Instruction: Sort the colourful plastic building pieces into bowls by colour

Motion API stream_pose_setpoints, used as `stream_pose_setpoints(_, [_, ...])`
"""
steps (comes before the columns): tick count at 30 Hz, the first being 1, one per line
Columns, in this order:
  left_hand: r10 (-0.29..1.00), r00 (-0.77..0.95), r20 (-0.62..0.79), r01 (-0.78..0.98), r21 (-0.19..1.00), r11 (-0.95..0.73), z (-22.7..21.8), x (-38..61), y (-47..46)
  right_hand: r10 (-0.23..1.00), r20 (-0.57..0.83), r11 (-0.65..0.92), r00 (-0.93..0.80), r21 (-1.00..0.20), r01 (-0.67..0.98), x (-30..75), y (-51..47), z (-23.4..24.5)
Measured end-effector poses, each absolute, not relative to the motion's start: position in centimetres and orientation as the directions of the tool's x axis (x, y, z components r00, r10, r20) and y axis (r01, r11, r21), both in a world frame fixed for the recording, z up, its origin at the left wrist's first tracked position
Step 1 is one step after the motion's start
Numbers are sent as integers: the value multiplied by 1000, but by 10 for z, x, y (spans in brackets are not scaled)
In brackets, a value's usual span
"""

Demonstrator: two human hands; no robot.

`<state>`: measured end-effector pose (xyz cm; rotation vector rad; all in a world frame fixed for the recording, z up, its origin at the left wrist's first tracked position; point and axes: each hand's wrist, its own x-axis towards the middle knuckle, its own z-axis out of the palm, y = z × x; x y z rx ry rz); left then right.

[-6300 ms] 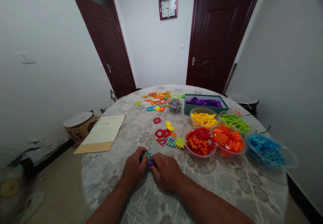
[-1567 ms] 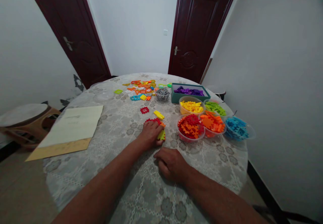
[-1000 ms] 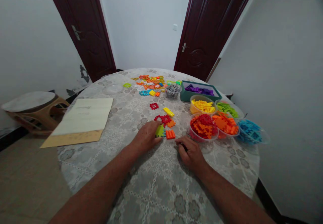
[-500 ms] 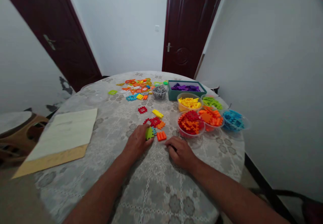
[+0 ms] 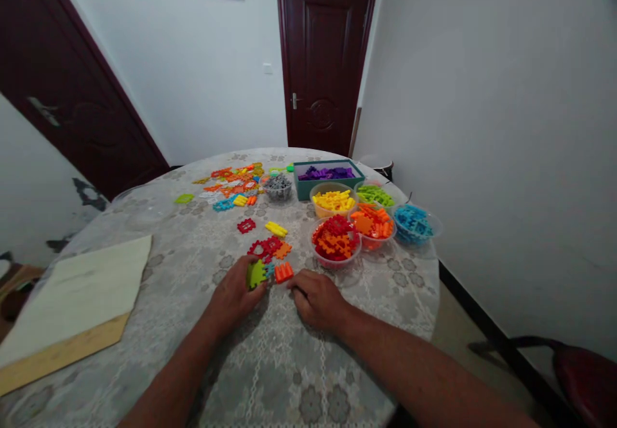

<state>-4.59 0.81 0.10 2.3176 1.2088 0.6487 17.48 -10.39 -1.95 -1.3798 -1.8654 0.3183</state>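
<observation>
My left hand [image 5: 237, 290] is closed around a lime-green notched plastic building piece [image 5: 257, 274], held just above or on the tablecloth. A small blue notched piece [image 5: 269, 270] shows at its right edge; whether they are joined I cannot tell. An orange ridged piece [image 5: 283, 272] sits between the hands. My right hand [image 5: 318, 299] rests on the table with curled fingers, their tips beside the orange piece, and whatever they may hold is hidden. Beyond the hands lie red notched pieces [image 5: 265, 247], a flat orange piece [image 5: 283, 250], a yellow piece [image 5: 276, 229] and a red ring-like piece [image 5: 246, 225].
Bowls of red and orange [image 5: 336, 241], orange [image 5: 373, 223], yellow [image 5: 333, 200], green [image 5: 376, 195], blue [image 5: 414, 223] and grey pieces [image 5: 277, 187] stand right and behind. A green box [image 5: 303, 190] holds purple pieces. Mixed pieces [image 5: 236, 180] lie far left; a paper sheet [image 5: 87, 293] lies nearer.
The view has turned right and tilted up slightly, so the table appears farther left and lower. Both hands keep nearly the same pose, the left still gripping the green piece.
</observation>
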Motion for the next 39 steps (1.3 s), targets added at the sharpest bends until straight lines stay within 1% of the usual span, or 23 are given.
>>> stream_pose_setpoints(6, [801,583,137,576,626,-526,13,-44,-13,919,393,301,-13,-681,668,176,-106,-15])
stream_pose_setpoints(11, [817,570,90,586,652,-481,9,-34,-33,939,343,275,-34,-684,676,177,-107,-18])
stream_pose_setpoints(19, [815,552,176,547,661,-513,-1,-36,-35,961,265,238,-83,-636,734,175,-111,-9])
stream_pose_setpoints(23, [789,589,173,525,660,-537,-2,-41,-29,967,232,228,-102,-619,751,174,-112,-7])
stream_pose_setpoints(27, [791,577,203,519,656,-548,-7,-41,-27,961,263,247,-86,-673,697,173,-109,-7])
stream_pose_setpoints(30, [792,579,196,509,671,-538,-9,-42,-26,952,300,279,-68,-750,600,170,-109,-3])
stream_pose_setpoints(32, [804,566,185,496,702,-511,-10,-45,-24,944,324,307,-65,-787,534,168,-110,2])
stream_pose_setpoints(34, [830,524,191,475,743,-471,-12,-47,-19,930,362,339,-57,-791,509,170,-112,9])
stream_pose_setpoints(36, [853,482,202,456,773,-441,-15,-49,-15,912,409,368,-40,-768,524,177,-114,19])
stream_pose_setpoints(39, [865,459,200,482,762,-432,-17,-49,-10,884,456,330,101,-763,555,199,-119,40])
